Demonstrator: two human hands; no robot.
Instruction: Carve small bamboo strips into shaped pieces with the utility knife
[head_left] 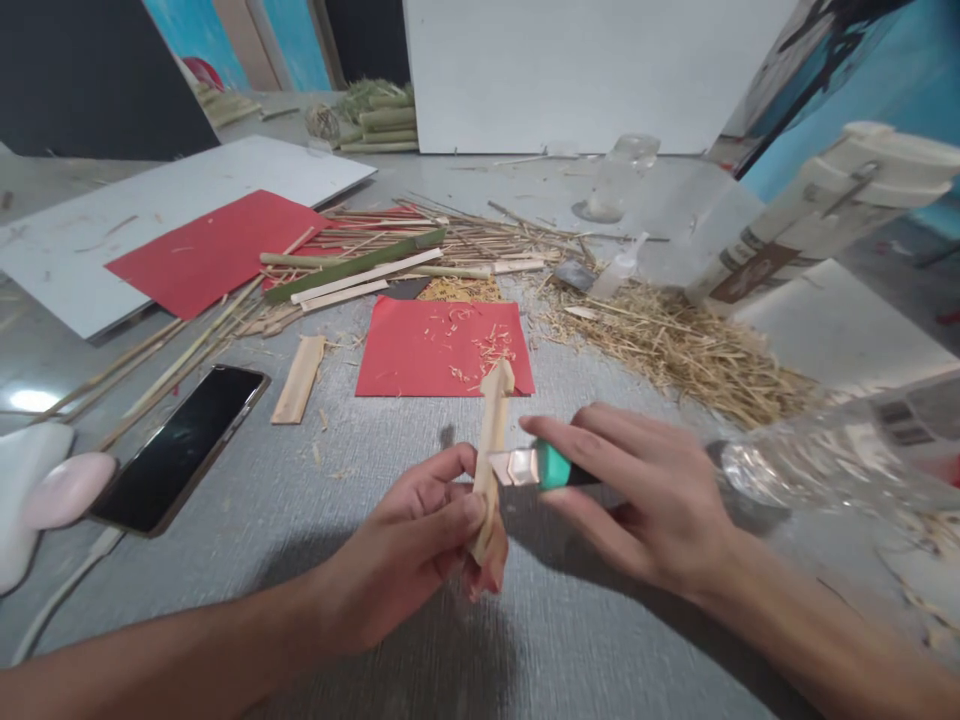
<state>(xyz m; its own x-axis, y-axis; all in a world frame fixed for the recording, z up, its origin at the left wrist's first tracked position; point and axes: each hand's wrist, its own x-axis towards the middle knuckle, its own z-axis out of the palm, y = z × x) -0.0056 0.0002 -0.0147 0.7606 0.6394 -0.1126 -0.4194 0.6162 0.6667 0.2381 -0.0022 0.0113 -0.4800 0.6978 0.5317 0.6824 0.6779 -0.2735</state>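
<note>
Between the thumb and fingers of my left hand (427,530) a pale strip of bamboo or wood (491,430) is held up, slanting away from me. Its far end is cut into a pointed, notched shape. My right hand (645,490) grips a utility knife (553,466) with a green and black handle. The blade tip meets the strip's right side just above my left fingers. Beyond the strip's tip lies a sheet of red paper (420,350) sprinkled with thin shavings. A short flat wooden piece (298,380) rests to the left of it.
A phone (184,450) lies at left beside a white charger cable (67,598). Straw (690,345) is heaped at right, near a clear plastic bottle (817,460) and a tall white container (810,220). Bamboo sticks (360,270) are piled at the back.
</note>
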